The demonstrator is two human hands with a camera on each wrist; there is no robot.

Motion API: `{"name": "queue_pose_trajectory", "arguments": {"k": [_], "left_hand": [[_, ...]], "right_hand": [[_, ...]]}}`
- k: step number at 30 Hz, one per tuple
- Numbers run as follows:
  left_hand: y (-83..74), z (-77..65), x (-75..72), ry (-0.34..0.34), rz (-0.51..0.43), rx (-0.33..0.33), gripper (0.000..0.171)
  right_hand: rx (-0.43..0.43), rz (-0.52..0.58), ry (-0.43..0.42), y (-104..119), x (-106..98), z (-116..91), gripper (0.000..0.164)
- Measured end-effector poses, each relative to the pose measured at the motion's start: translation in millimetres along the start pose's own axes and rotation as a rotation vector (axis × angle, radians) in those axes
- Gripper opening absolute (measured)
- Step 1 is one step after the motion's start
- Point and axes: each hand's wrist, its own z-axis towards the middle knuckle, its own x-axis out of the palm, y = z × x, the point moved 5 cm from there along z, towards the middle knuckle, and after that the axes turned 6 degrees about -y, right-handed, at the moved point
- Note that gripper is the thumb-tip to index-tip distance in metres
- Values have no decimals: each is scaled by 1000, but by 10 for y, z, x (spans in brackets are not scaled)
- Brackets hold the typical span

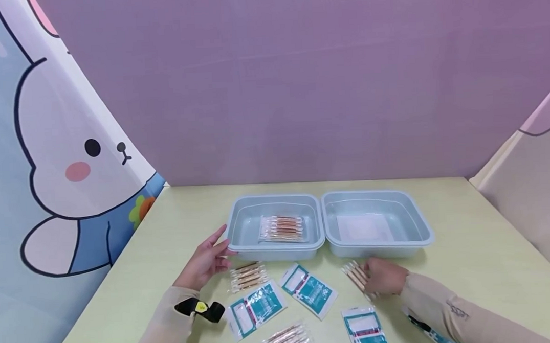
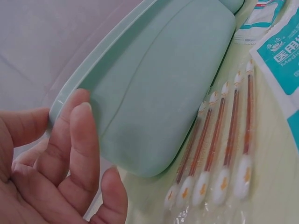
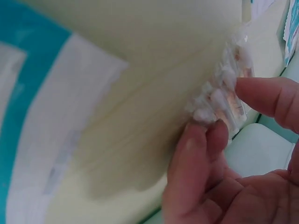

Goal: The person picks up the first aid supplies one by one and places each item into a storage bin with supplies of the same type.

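My left hand [image 1: 204, 262] grips the near-left rim of the left light-blue plastic bin [image 1: 276, 254], thumb over the edge and fingers against the outer wall [image 2: 154, 88]. Inside that bin lies a clear pack of brown-stick cotton swabs [image 1: 282, 229]. Another swab pack [image 2: 224, 140] lies on the table just below my left hand. With thumb and fingertips, my right hand [image 1: 386, 275] pinches the end of a clear cotton swab pack [image 1: 355, 275] in front of the right bin [image 1: 380, 250]. In the right wrist view that pack [image 3: 229, 93] is tilted and partly blurred.
A flat whitish packet [image 1: 364, 228] lies in the right bin. Teal-and-white packets [image 1: 257, 308], [image 1: 309, 290], [image 1: 366, 330] are spread over the near table, with another swab pack [image 1: 287, 341] at the front edge. One more packet [image 1: 431, 333] shows below my right sleeve.
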Motion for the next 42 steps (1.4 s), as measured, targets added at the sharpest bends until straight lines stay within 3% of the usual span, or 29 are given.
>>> {"name": "queue_pose_trajectory", "arguments": {"k": [6,13,21,28,34,42], "left_hand": [[13,-25,-4,-12,7,-5,57],[-24,-43,-1,8,-24,19,60],[-73,-27,-51,6,-25,11,58],[-70,-59,-39,-84,156,51,54],[-47,-90,-67,-144,225,81,53],[-100,-47,-26,-114,218,99,53]], "right_hand": [[-28,-65,5,19,-12,-49,15],[-103,-112,2,58,-40,-60,17],[-146,-12,30,61,-20,-35,22],[-182,62,88,71,21,-78,18],[-321,128,148,258,-43,-104,13],[-472,257,273,595,-250,-123,8]]}}
